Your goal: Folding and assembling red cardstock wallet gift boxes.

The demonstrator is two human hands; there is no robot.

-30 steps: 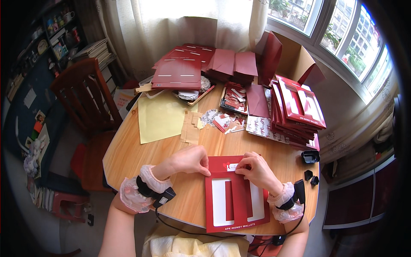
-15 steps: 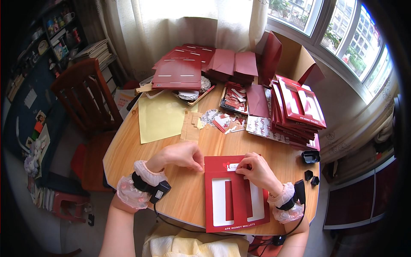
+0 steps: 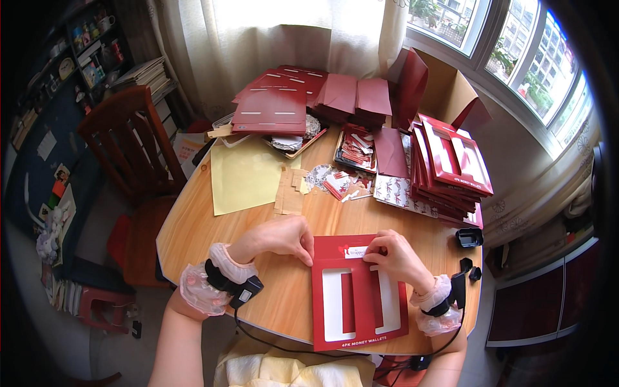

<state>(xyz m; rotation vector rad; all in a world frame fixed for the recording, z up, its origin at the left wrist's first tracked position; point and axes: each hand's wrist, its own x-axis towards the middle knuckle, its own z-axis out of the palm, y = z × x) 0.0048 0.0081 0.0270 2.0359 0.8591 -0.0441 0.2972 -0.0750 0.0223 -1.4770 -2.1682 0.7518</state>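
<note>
A flat red card sleeve (image 3: 361,303) with two cut-out windows showing white lies on the wooden table in front of me. Near its top is a small white label (image 3: 353,252) with a red mark at its left end. My left hand (image 3: 289,240) comes in from the left, thumb and forefinger pinched together at the sleeve's upper left edge. My right hand (image 3: 394,259) is over the sleeve's upper right, its fingertips closed at the right end of the label and covering part of it.
At the back right, several red sleeves (image 3: 454,158) are stacked beside an open cardboard box (image 3: 445,90). Red flat cards (image 3: 271,109) and envelopes (image 3: 371,100) pile up at the back. A tray (image 3: 355,149) holds red-and-white pieces. Yellow paper (image 3: 242,180) lies left; black containers (image 3: 469,237) sit right.
My left hand has moved slightly right and down, and its fingertips now meet the sleeve's edge. My right fingers have shifted a little right, showing more of the label.
</note>
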